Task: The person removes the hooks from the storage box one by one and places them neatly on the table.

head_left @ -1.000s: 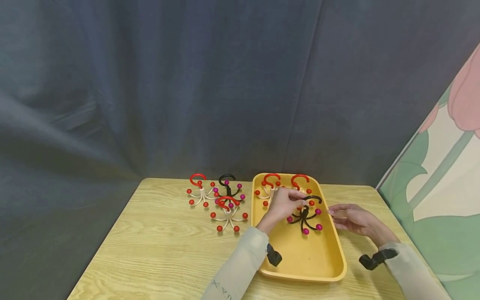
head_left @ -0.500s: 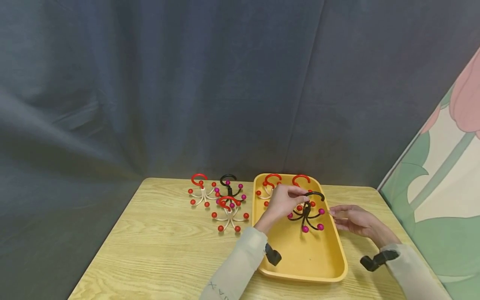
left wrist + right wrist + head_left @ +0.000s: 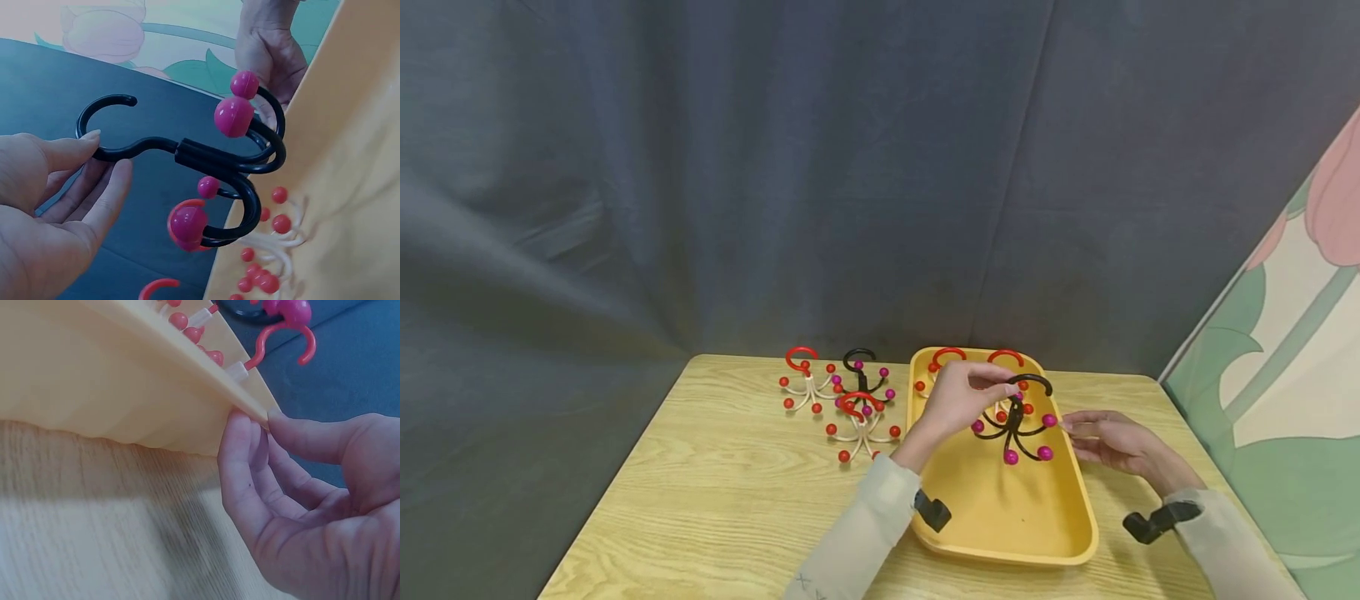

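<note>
My left hand (image 3: 957, 402) pinches a black claw-shaped hanging hook (image 3: 209, 156) by its curved top, between thumb and fingers. Its arms, tipped with magenta balls, spread downward over the yellow tray (image 3: 1000, 521). On the tray's right side, my right hand (image 3: 1108, 442) grips the rim; the right wrist view shows thumb and fingers (image 3: 234, 462) pinching the tray wall. At the back of the tray lie white hanging hooks with red tops and red balls, among them one (image 3: 950, 353) partly hidden behind my left hand and another (image 3: 1004, 358) behind the black hook.
Left of the tray, a white-and-red hook (image 3: 809, 387), a black hook with magenta balls (image 3: 862, 386) and a nearer white-and-red hook (image 3: 862, 427) lie close together on the wooden table (image 3: 715, 483). A dark curtain (image 3: 850, 208) hangs behind; a flower-patterned panel (image 3: 1292, 392) stands at right.
My left hand has lifted the black hook slightly higher above the tray. My right hand keeps its grip on the rim. The head view has shifted a little.
</note>
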A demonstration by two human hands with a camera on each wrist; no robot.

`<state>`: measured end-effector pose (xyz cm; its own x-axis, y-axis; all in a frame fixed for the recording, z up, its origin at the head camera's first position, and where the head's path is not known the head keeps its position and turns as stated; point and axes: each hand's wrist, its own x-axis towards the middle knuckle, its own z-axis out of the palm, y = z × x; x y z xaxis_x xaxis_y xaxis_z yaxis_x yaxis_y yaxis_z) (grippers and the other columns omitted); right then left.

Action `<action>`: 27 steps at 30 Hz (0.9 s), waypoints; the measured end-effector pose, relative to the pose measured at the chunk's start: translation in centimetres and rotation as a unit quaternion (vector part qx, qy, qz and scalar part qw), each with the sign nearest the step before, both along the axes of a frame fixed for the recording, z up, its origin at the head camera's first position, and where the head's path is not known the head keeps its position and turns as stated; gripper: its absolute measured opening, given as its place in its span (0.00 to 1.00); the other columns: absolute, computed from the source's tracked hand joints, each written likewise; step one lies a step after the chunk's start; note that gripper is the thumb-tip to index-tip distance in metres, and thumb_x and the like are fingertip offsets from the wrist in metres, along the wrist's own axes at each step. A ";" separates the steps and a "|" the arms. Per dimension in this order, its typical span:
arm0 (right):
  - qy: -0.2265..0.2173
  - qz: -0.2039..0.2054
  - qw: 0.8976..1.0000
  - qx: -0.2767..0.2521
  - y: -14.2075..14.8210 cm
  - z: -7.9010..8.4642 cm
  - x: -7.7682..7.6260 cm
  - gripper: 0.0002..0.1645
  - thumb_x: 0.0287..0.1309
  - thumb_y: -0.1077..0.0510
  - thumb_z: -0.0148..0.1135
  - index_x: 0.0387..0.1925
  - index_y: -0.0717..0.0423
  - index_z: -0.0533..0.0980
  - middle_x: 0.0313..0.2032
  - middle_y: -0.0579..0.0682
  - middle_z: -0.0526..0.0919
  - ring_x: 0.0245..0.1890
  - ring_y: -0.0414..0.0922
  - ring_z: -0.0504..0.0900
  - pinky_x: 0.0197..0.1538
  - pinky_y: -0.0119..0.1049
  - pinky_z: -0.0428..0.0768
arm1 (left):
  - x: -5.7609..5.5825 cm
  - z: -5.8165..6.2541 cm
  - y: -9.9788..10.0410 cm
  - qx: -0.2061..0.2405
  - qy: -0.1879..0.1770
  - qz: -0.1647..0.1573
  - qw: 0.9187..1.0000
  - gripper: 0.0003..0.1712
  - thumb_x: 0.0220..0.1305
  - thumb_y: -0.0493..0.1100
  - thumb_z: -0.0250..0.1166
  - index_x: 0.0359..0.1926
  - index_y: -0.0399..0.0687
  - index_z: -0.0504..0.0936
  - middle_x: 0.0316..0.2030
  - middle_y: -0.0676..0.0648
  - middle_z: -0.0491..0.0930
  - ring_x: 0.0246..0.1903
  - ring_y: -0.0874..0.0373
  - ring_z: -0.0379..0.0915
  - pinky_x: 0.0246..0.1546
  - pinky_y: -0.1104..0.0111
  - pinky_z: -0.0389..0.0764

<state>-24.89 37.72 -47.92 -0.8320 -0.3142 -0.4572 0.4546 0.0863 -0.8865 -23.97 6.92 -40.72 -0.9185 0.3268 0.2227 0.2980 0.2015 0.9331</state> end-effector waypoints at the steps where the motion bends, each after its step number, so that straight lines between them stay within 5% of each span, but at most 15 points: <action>1: 0.000 -0.001 1.000 0.002 0.0 0.1 0.0 0.11 0.77 0.60 0.59 0.55 0.60 0.79 0.42 0.46 0.90 0.41 0.41 0.89 0.50 0.37 0.90 | 0.1 0.2 -0.3 -0.001 0.005 -0.004 1.000 0.11 0.66 0.44 0.75 0.49 0.50 0.93 0.42 0.51 0.93 0.35 0.73 0.83 0.40 0.78 0.84; 10: 0.000 0.010 1.000 -0.010 -0.1 0.1 0.1 0.09 0.77 0.62 0.57 0.51 0.56 0.81 0.42 0.45 0.90 0.41 0.41 0.89 0.50 0.37 0.90 | 0.5 2.2 -4.1 -0.002 0.049 -0.018 0.999 0.12 0.67 0.44 0.74 0.50 0.48 0.92 0.47 0.47 0.92 0.44 0.62 0.89 0.44 0.76 0.87; 27: 0.005 0.024 0.999 -0.029 0.1 0.5 0.0 0.09 0.78 0.63 0.56 0.46 0.52 0.82 0.41 0.44 0.90 0.41 0.40 0.89 0.50 0.35 0.90 | 1.4 6.1 -11.1 -0.019 0.112 0.037 0.993 0.11 0.69 0.45 0.73 0.49 0.48 0.92 0.44 0.47 0.93 0.42 0.57 0.91 0.44 0.68 0.90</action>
